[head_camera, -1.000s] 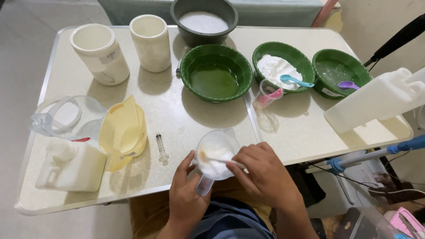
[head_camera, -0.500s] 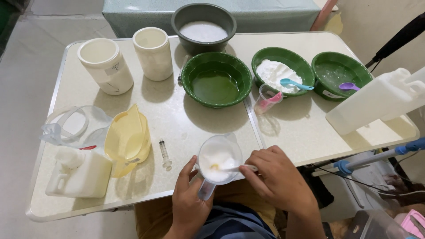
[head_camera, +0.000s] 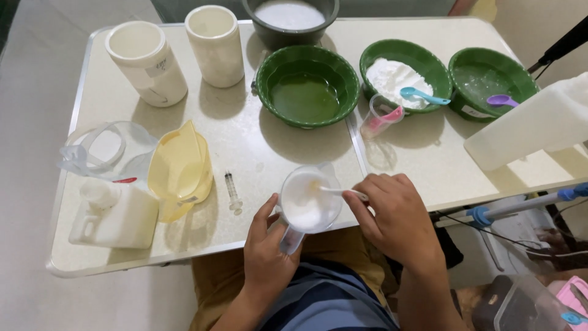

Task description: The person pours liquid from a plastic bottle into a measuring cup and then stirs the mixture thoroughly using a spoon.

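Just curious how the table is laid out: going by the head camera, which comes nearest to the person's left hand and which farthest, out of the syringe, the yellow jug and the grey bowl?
1. Syringe: just left of the left hand, on the table.
2. Yellow jug: further left, past the syringe.
3. Grey bowl: at the table's far edge.

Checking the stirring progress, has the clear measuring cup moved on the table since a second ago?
No. The clear measuring cup still sits at the near table edge, just right of the syringe; only the camera shifted.

Bare tabletop (head_camera: 288, 150) between syringe (head_camera: 233, 191) and green bowl (head_camera: 306, 86).
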